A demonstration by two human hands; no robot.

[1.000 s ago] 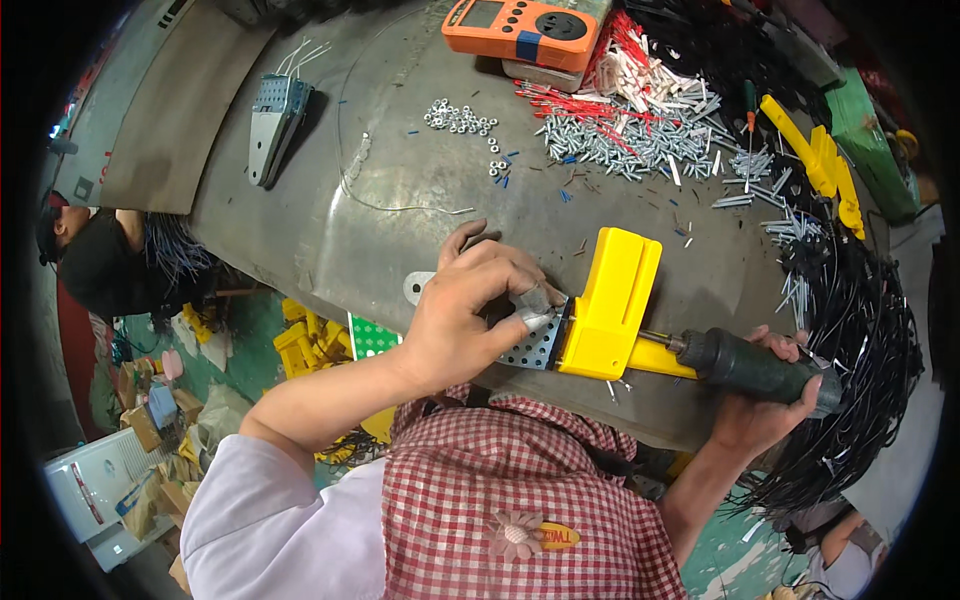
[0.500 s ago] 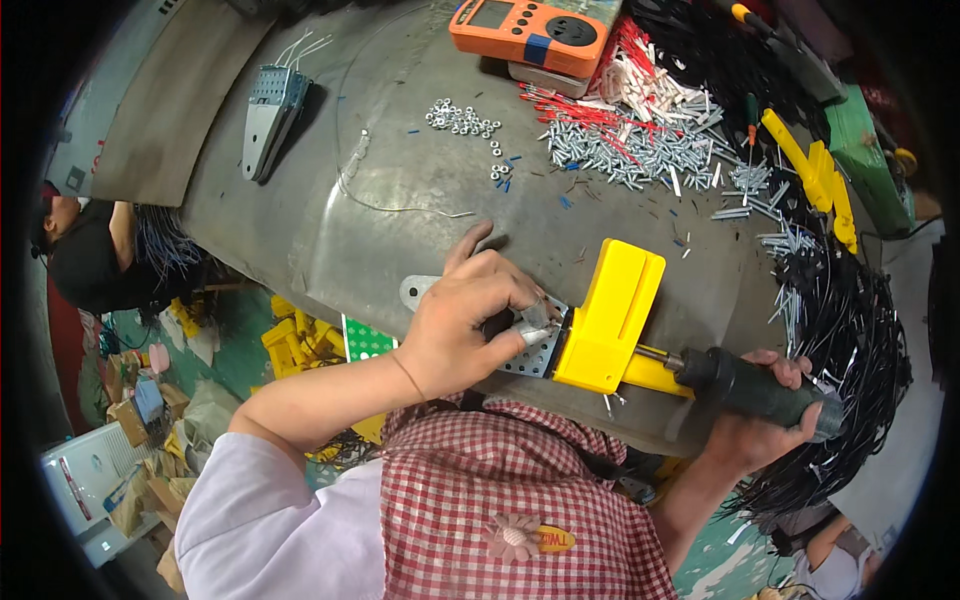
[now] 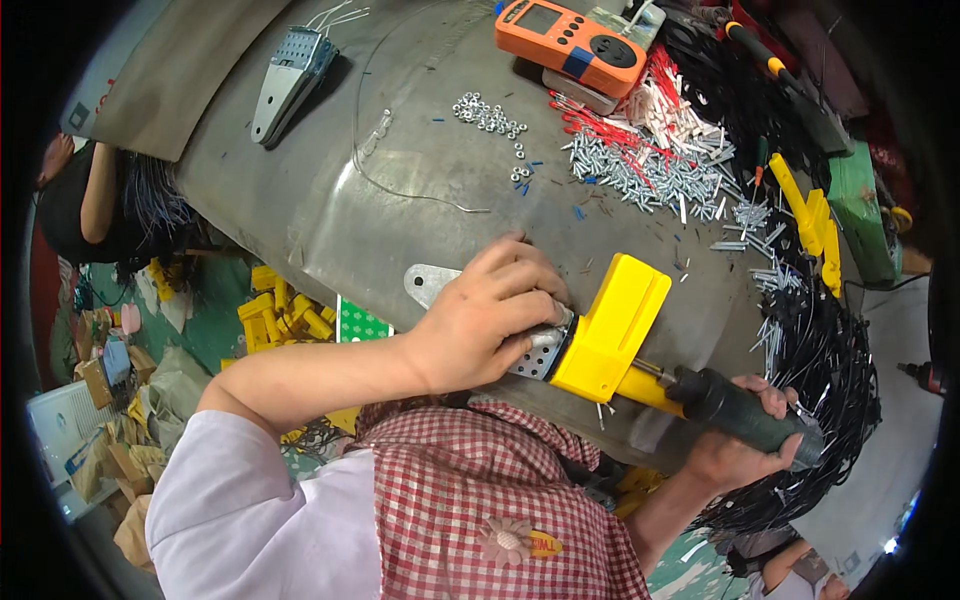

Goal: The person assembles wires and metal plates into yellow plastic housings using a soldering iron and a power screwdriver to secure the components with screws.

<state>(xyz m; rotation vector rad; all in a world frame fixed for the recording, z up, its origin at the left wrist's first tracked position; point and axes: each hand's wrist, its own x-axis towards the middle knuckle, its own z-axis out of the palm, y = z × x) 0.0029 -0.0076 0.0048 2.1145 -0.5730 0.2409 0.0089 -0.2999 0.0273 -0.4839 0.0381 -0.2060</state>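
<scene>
My left hand (image 3: pixel 492 322) is curled over a grey metal bracket (image 3: pixel 538 364), its fingertips pressed down beside a yellow plastic housing (image 3: pixel 615 325). The bracket has a perforated section next to the housing, and its flat rounded end (image 3: pixel 424 284) sticks out beyond my knuckles. Part of the bracket is hidden under the hand. Wrapped around a dark cylindrical power screwdriver (image 3: pixel 745 415), my right hand (image 3: pixel 735 455) holds it level at the table's near edge. The driver's metal shaft points left into the lower part of the housing.
A similar metal-bodied assembly (image 3: pixel 292 85) lies far left. Nuts (image 3: pixel 490 115), a pile of screws (image 3: pixel 650 165) and an orange meter (image 3: pixel 570 45) lie along the back. Black cables (image 3: pixel 820 370) and a yellow part (image 3: pixel 810 220) are at right. A co-worker's arm (image 3: pixel 98 195) shows at left.
My left fingers have folded down onto the bracket, where the index finger was raised before. The view has shifted a little. My right hand keeps its grip on the power screwdriver.
</scene>
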